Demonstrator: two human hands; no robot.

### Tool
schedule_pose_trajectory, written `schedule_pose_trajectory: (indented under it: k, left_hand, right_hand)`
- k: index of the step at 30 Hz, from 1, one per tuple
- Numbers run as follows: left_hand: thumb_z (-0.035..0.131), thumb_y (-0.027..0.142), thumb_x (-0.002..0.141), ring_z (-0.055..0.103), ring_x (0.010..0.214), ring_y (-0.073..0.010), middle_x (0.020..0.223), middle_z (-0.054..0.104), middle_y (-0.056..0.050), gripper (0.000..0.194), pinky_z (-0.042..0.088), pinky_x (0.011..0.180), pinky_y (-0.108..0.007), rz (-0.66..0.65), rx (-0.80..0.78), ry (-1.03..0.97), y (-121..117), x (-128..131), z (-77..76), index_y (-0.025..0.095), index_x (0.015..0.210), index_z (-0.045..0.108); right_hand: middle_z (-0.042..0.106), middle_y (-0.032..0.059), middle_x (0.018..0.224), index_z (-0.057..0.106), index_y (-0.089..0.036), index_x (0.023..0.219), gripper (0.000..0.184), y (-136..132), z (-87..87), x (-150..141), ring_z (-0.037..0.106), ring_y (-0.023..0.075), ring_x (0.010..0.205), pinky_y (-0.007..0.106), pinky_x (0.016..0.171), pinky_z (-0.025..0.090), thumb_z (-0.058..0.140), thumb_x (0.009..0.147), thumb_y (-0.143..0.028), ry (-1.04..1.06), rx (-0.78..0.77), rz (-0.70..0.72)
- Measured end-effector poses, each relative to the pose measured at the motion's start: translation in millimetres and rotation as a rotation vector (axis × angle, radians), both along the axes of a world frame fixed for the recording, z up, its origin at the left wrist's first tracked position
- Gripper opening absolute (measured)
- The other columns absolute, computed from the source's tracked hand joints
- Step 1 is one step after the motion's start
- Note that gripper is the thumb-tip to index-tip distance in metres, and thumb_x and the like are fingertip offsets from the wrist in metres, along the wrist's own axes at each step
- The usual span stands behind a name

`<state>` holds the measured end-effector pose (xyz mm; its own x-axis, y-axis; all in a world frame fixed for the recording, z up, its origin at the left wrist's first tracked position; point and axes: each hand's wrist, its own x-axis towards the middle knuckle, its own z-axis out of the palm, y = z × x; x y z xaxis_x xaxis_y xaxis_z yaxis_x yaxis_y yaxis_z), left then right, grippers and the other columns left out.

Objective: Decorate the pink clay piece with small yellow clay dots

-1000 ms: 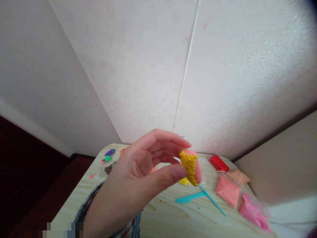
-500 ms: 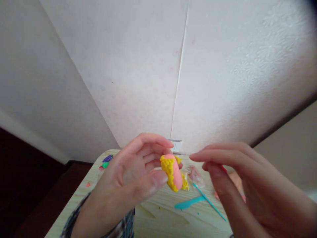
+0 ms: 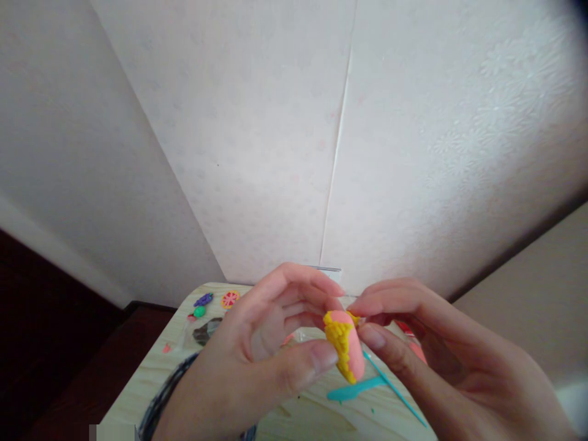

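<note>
My left hand (image 3: 275,343) holds a modelling clay piece (image 3: 356,349) between thumb and fingers above the table. The piece is smooth pink with a bumpy yellow layer on its left side and a bit of yellow at its back edge. My right hand (image 3: 427,343) has its thumb and forefinger pinched at that yellow back edge. Its other fingers curl behind. Below the hands, a turquoise plastic clay knife (image 3: 353,390) and a thin turquoise stick (image 3: 397,391) lie crossing on the wooden table (image 3: 294,422).
At the table's far left lie a purple clay grape bunch (image 3: 203,299), a green clay ball (image 3: 199,311), a round red-and-yellow clay slice (image 3: 229,299) and a small pink clay bit (image 3: 166,348). A dark lump (image 3: 206,332) sits beside my left wrist. The pale wall (image 3: 257,153) rises directly behind.
My right hand has moved left and its fingertips have closed at the clay piece's yellow back edge. My left hand and the piece have shifted slightly right and down in view.
</note>
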<state>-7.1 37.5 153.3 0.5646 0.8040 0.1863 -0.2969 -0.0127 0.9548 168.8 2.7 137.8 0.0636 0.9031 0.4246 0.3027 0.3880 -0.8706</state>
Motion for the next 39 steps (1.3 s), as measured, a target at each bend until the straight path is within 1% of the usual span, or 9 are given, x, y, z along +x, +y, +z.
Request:
schedule_pose_trajectory:
  k: [4,9,14,17,21,25,31,36,39]
  left_hand:
    - [0.07,0.026,0.082,0.059,0.077,-0.0107,0.083,0.063,0.001,0.017,0.05,0.071,-0.021,-0.036,-0.057,-0.026,0.2,1.7,-0.9,0.024,0.098,0.064]
    - [0.07,0.025,0.082,0.061,0.074,-0.012,0.083,0.063,0.001,0.018,0.052,0.074,-0.027,-0.076,-0.071,-0.051,0.4,3.7,-1.0,0.023,0.098,0.062]
    - [0.072,0.028,0.081,0.059,0.077,-0.0113,0.085,0.064,0.002,0.021,0.05,0.073,-0.023,-0.047,-0.056,0.037,-2.4,-1.6,-0.3,0.026,0.099,0.063]
    - [0.071,0.027,0.081,0.059,0.078,-0.0099,0.088,0.064,0.003,0.02,0.049,0.075,-0.022,-0.057,-0.063,0.056,-2.9,-3.6,-0.5,0.027,0.1,0.064]
    - [0.071,0.026,0.081,0.06,0.076,-0.011,0.085,0.064,0.002,0.019,0.05,0.081,-0.027,-0.088,-0.051,0.015,0.0,-1.7,-0.3,0.025,0.1,0.065]
    - [0.071,0.026,0.081,0.06,0.075,-0.0109,0.083,0.064,0.002,0.017,0.05,0.082,-0.027,-0.1,-0.051,0.007,1.4,-0.2,0.4,0.024,0.098,0.066]
    - [0.072,0.027,0.081,0.057,0.073,-0.0093,0.084,0.064,0.003,0.018,0.05,0.073,-0.021,-0.069,-0.053,0.041,0.0,-2.7,0.0,0.025,0.098,0.066]
    - [0.071,0.026,0.081,0.057,0.075,-0.0082,0.085,0.063,0.003,0.017,0.048,0.067,-0.016,-0.075,-0.062,0.029,1.4,-2.0,0.0,0.025,0.098,0.066]
    - [0.071,0.022,0.081,0.056,0.074,-0.0076,0.085,0.063,0.003,0.018,0.048,0.065,-0.015,-0.091,-0.067,0.006,1.3,-1.4,-0.9,0.025,0.098,0.067]
  right_hand:
    - [0.072,-0.0028,0.074,0.069,-0.031,0.079,0.007,-0.6,-0.6,1.1,0.069,0.0145,0.065,0.02,0.048,0.052,0.066,0.083,-0.035,0.034,-0.038,0.023]
    - [0.071,-0.0023,0.072,0.067,-0.029,0.075,0.014,-1.7,1.5,2.7,0.068,0.015,0.066,0.021,0.051,0.053,0.066,0.082,-0.04,0.073,-0.11,0.032]
    - [0.071,-0.0016,0.069,0.068,-0.028,0.075,0.015,-0.4,2.3,1.4,0.067,0.0148,0.063,0.02,0.049,0.052,0.065,0.081,-0.041,0.099,-0.17,0.034]
    - [0.07,-0.0014,0.067,0.066,-0.026,0.07,0.018,2.0,2.0,1.1,0.067,0.0149,0.062,0.021,0.05,0.053,0.066,0.081,-0.041,0.117,-0.177,0.038]
    - [0.069,-0.0017,0.065,0.064,-0.025,0.066,0.022,1.0,2.9,-0.8,0.066,0.0148,0.058,0.021,0.048,0.052,0.067,0.08,-0.041,0.123,-0.143,0.029]
    - [0.067,-0.0012,0.063,0.063,-0.025,0.065,0.024,-3.5,3.1,-4.4,0.064,0.0152,0.055,0.021,0.041,0.047,0.066,0.081,-0.043,0.122,-0.125,-0.081]
    - [0.07,-0.0021,0.068,0.068,-0.028,0.071,0.013,-4.1,-4.5,-4.0,0.066,0.0126,0.055,0.021,0.043,0.046,0.066,0.083,-0.03,-0.06,0.098,-0.133]
    - [0.07,0.0009,0.071,0.067,-0.027,0.071,0.019,-6.3,-7.5,-10.7,0.066,0.0147,0.06,0.022,0.04,0.043,0.062,0.087,-0.035,-0.108,0.104,-0.263]
    - [0.067,-0.0017,0.07,0.067,-0.029,0.074,0.013,-5.9,-5.4,-12.3,0.061,0.0123,0.057,0.023,0.044,0.04,0.063,0.086,-0.03,-0.135,0.171,-0.322]
